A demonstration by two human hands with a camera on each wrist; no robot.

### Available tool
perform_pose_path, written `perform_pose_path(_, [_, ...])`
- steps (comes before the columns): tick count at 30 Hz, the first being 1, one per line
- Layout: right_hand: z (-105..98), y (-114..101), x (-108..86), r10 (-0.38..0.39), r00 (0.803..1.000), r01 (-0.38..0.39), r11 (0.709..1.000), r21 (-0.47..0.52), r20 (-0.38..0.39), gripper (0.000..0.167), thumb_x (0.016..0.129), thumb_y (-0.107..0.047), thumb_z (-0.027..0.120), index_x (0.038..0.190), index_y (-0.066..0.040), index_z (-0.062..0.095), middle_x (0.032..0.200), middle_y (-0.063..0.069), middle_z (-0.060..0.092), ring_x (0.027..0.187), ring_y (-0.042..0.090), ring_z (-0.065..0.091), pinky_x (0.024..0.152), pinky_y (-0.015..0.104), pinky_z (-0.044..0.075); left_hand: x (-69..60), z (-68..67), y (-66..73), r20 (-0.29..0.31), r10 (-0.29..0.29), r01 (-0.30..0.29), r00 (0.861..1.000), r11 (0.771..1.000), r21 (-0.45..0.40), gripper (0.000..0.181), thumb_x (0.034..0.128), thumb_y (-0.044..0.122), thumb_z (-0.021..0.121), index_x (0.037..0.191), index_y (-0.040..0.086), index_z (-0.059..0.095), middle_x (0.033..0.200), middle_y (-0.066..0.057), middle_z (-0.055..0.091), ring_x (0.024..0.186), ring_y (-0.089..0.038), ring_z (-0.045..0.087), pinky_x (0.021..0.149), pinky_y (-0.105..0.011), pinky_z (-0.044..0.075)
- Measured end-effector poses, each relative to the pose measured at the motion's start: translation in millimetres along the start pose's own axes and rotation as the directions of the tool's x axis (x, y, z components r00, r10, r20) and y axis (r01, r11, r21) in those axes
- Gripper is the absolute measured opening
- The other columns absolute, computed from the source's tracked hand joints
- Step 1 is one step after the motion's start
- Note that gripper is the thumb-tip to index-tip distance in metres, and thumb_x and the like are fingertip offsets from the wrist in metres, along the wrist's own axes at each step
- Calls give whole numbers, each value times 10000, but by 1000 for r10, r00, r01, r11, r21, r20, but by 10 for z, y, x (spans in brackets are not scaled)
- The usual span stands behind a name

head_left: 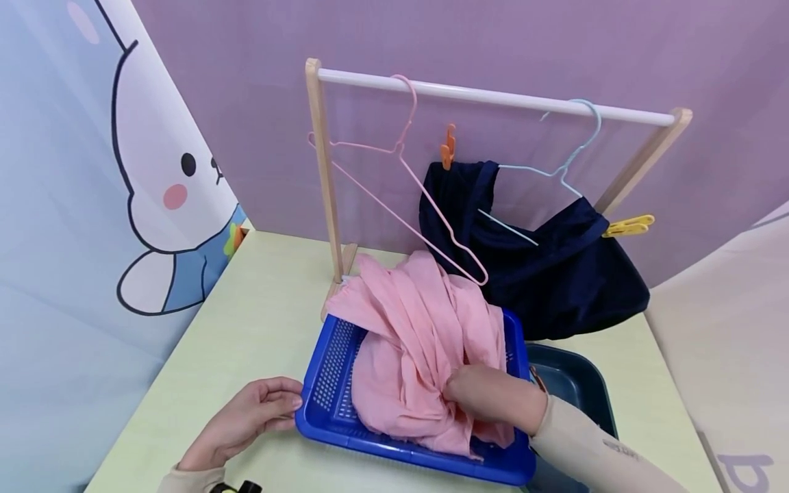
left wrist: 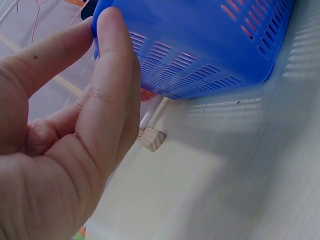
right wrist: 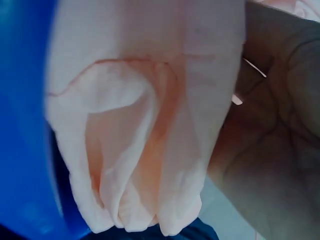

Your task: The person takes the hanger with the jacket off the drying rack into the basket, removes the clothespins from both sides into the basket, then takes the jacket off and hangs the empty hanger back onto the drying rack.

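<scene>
A pink cloth garment (head_left: 407, 329) lies bunched in a blue plastic basket (head_left: 320, 438), its upper folds spilling over the far rim. My right hand (head_left: 487, 394) grips the folds near the basket's right side; its fingertips are hidden in the fabric. In the right wrist view, a hemmed fold of the pink garment (right wrist: 135, 100) hangs beside the palm (right wrist: 275, 130). At the basket's left corner, my left hand (head_left: 255, 414) pinches the rim. The left wrist view has the left hand's thumb and finger (left wrist: 112, 65) on the edge of the basket (left wrist: 190, 30).
Behind the basket stands a rack with a white rod (head_left: 493, 94). From it hang an unloaded pink hanger (head_left: 401, 147) and a blue hanger (head_left: 564, 168) with a dark navy garment (head_left: 536, 287), held by orange (head_left: 448, 147) and yellow (head_left: 629, 226) clips. A dark green tray (head_left: 573, 373) sits at right.
</scene>
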State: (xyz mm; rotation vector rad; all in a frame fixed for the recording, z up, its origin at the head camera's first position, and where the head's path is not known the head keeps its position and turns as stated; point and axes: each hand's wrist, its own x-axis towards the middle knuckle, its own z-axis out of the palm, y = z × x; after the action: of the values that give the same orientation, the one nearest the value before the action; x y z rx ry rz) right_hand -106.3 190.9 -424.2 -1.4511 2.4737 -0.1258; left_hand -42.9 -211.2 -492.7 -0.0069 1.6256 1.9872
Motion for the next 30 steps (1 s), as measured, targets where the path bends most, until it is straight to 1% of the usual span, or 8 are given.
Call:
perform_pose_path(3, [-23, -12, 33, 52, 993, -49, 998, -26, 110, 270, 832, -33, 764, 708, -189, 582, 602, -102, 432, 562, 26, 439, 532, 137, 343, 10, 6, 1, -2, 6, -6, 1000, 1000, 4, 259, 987, 82, 640, 1169, -89, 576, 1035, -135, 681, 906, -220, 697, 819, -392, 590])
perform_pose_path(5, [-46, -19, 53, 65, 985, -60, 997, -39, 157, 272, 850, -29, 747, 711, -193, 580, 593, -102, 421, 553, 34, 435, 527, 148, 345, 13, 10, 0, -1, 7, -7, 1000, 1000, 3, 256, 986, 82, 641, 1165, -89, 577, 1033, -134, 677, 905, -220, 696, 816, -386, 591])
perform_pose_path(12, [-86, -25, 64, 49, 986, -58, 997, 50, 160, 197, 899, -14, 693, 795, -181, 678, 606, -120, 442, 572, 35, 437, 541, 157, 364, 12, 23, -5, 12, 7, -7, 1000, 1000, -3, 267, 982, 79, 645, 1173, -92, 571, 1031, -138, 689, 906, -226, 700, 825, -409, 587])
perform_pose_path(16, [-215, -41, 28, 19, 989, -31, 996, 81, 145, 178, 881, -3, 728, 890, -181, 722, 654, -125, 504, 605, 29, 460, 568, 149, 401, 7, 30, -6, 6, -1, 1, 1000, 1000, -6, 270, 980, 83, 649, 1174, -88, 570, 1028, -134, 689, 902, -225, 700, 823, -408, 588])
perform_pose_path(20, [-459, -35, 1, 0, 997, -3, 999, 35, 75, 209, 869, 1, 734, 1003, -158, 736, 803, -75, 627, 712, 46, 551, 652, 179, 495, 5, 31, -6, -1, -12, 12, 1000, 1000, -5, 282, 980, 87, 651, 1182, -90, 565, 1029, -135, 690, 903, -226, 700, 821, -403, 589])
perform_pose_path(23, [-650, 4, 67, 13, 1000, -14, 1000, -17, -24, 187, 887, -28, 715, 1055, -110, 727, 898, -7, 653, 809, 107, 606, 731, 243, 544, 5, 21, -6, -9, -17, 17, 1000, 1000, 0, 295, 982, 94, 651, 1192, -93, 560, 1036, -136, 686, 903, -230, 699, 821, -406, 589])
perform_pose_path(27, [-825, 99, 320, 67, 987, -83, 991, -102, -146, 268, 899, -119, 750, 1155, -59, 702, 1020, 73, 661, 937, 208, 632, 856, 334, 554, 10, -1, -3, -16, -25, 25, 1000, 1000, 2, 300, 985, 98, 650, 1199, -91, 559, 1041, -137, 681, 903, -233, 698, 827, -418, 586])
perform_pose_path(30, [-882, 204, 589, 143, 968, -171, 977, -126, -205, 419, 915, -231, 759, 1278, -55, 646, 1197, 122, 635, 1087, 266, 606, 961, 396, 519, 19, -13, 3, -17, -28, 28, 999, 1000, 6, 301, 985, 100, 650, 1201, -91, 562, 1040, -139, 684, 904, -234, 698, 828, -422, 586])
